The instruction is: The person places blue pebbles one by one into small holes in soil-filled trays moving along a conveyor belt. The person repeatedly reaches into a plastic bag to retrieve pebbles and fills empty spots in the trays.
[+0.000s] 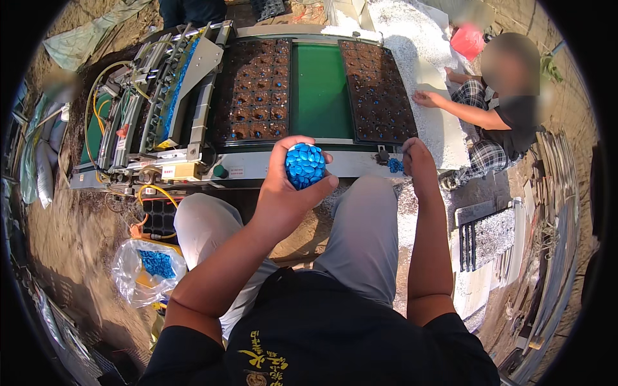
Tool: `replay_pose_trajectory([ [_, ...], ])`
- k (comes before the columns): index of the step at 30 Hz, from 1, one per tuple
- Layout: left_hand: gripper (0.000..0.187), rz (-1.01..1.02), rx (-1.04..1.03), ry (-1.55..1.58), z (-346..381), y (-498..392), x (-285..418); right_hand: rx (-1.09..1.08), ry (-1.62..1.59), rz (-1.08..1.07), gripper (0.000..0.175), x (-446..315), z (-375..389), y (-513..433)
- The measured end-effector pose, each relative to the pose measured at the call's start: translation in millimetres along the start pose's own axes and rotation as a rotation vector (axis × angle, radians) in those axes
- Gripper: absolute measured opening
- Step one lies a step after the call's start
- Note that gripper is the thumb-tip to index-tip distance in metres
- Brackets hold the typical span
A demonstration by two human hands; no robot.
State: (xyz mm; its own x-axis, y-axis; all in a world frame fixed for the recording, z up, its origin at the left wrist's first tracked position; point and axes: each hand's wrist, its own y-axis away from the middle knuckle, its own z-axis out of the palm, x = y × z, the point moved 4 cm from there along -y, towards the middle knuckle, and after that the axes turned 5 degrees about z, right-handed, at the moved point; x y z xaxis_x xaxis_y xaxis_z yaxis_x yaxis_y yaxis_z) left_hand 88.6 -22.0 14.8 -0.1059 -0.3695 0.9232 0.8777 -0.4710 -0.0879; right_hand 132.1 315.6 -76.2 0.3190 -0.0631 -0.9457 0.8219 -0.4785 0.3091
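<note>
My left hand (285, 193) is wrapped around a small container heaped with blue coated seeds (305, 166), above the front edge of a seeding machine. At the near corner of the right-hand seedling tray (379, 91), my right hand (418, 157) is bent with its fingers curled; whether a seed is between them is hidden. A small pile of blue seeds (396, 165) lies on the metal frame beside that hand. Another black tray (258, 89) sits further left on the green conveyor belt (321, 91). Both trays hold dark soil, with blue seeds in many cells.
The seeder unit (145, 96), with hoses and rollers, stands at the left. A plastic-lined container of blue seeds (157, 264) is by my left leg. Across at the right, a person (507, 111) sits beside white granules (403, 43). Stacked panels (487, 241) lie below.
</note>
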Motion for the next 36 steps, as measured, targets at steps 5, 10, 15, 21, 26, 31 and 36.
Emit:
replay_pose_trajectory([
  [5,0.068,0.109,-0.226,0.102,42,-37,20,-0.179,-0.082,-0.144,0.019,-94,99,-34],
  [10,0.068,0.222,-0.252,0.025,33,-67,24,-0.360,-0.040,-0.221,0.027,-71,203,-83],
  [15,0.066,0.033,-0.102,-0.035,-18,-89,-7,-0.471,0.057,0.293,0.028,31,294,-82],
  [21,0.065,0.028,-0.054,0.130,-47,-120,-19,-0.714,0.150,0.014,0.031,26,398,-106],
  [26,0.065,0.050,-0.034,0.108,-62,-131,-19,-0.655,0.073,0.137,0.035,36,427,-124],
  [31,0.065,0.041,-0.089,0.100,-63,-127,-20,-0.636,0.782,-0.173,0.040,36,386,-103],
  [36,0.065,-0.023,-0.111,0.141,-59,-124,-23,-0.581,1.162,-0.431,0.043,28,369,-67],
])
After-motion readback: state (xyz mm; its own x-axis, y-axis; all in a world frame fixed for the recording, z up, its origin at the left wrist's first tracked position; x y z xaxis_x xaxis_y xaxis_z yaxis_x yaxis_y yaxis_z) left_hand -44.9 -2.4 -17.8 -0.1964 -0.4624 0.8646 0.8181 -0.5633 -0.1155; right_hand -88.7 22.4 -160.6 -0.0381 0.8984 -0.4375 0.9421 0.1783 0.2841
